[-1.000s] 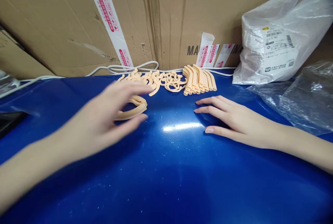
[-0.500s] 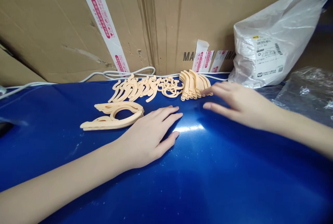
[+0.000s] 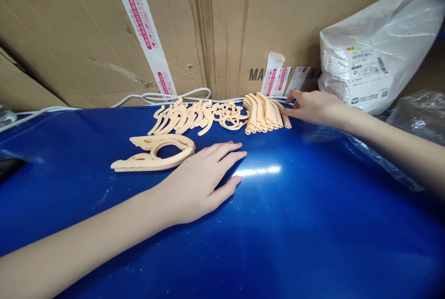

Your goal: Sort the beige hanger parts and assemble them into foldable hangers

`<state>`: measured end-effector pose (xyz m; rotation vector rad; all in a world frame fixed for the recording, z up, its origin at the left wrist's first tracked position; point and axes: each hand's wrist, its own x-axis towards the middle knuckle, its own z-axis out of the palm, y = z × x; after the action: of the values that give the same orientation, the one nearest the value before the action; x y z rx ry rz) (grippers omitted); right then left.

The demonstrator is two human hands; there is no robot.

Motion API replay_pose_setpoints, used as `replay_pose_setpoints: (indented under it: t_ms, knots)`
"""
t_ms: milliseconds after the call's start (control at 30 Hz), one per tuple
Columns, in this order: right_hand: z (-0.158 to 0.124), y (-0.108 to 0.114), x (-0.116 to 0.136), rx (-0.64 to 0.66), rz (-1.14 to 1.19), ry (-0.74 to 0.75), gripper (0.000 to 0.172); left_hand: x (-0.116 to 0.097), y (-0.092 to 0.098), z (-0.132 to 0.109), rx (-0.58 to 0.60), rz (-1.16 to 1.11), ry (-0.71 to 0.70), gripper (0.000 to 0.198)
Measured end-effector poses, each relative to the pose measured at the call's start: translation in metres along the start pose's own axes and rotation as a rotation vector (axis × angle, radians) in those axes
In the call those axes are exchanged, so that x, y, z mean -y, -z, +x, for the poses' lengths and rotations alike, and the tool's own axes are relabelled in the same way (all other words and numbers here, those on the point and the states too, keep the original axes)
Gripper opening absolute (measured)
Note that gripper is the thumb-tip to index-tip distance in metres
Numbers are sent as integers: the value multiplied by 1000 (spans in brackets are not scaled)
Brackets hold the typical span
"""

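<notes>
My left hand (image 3: pixel 200 183) lies flat on the blue tabletop with its fingers stretched out, holding nothing. Beside its wrist side is a stack of folded cream plastic hangers (image 3: pixel 156 162), partly covered by the hand. At the right end of a row of loose parts, my right hand (image 3: pixel 309 106) has its thumb and curled fingers closed at the outermost curved hanger arm (image 3: pixel 285 120). More hanger arms (image 3: pixel 259 113) lie side by side to its left. Small ring-like pieces (image 3: pixel 231 116) come after them, followed by S-shaped hanger hooks (image 3: pixel 181 116).
A large cardboard box (image 3: pixel 222 34) stands behind the blue tabletop (image 3: pixel 278 229). A white cable (image 3: pixel 128 99) runs along its foot. At the right are a white plastic bag with a label (image 3: pixel 368 72) and crumpled clear film (image 3: pixel 420 113).
My right hand has moved away from me and slightly right to the outer end of the hanger arms, its fingers drawing together. My left hand stays in place. The view has shifted slightly.
</notes>
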<state>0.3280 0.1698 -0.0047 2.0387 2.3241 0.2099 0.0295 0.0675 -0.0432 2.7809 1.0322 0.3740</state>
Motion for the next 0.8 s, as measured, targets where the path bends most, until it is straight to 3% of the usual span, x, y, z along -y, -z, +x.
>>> replay_pose_setpoints:
  t_ms: [133,400,600,800]
  knots:
    - [6,-6,-3,8,-47,-89,44,0,-2,2,-26,2,-5,47]
    - [4,-9,3,-13,-88,-157,46,-3,0,1,2,-1,7,47]
    - [5,-5,3,-7,-13,-177,68,-4,1,2,29,-4,23,47]
    - [6,-9,4,-1,20,-184,66,-5,2,1,33,-6,14,47]
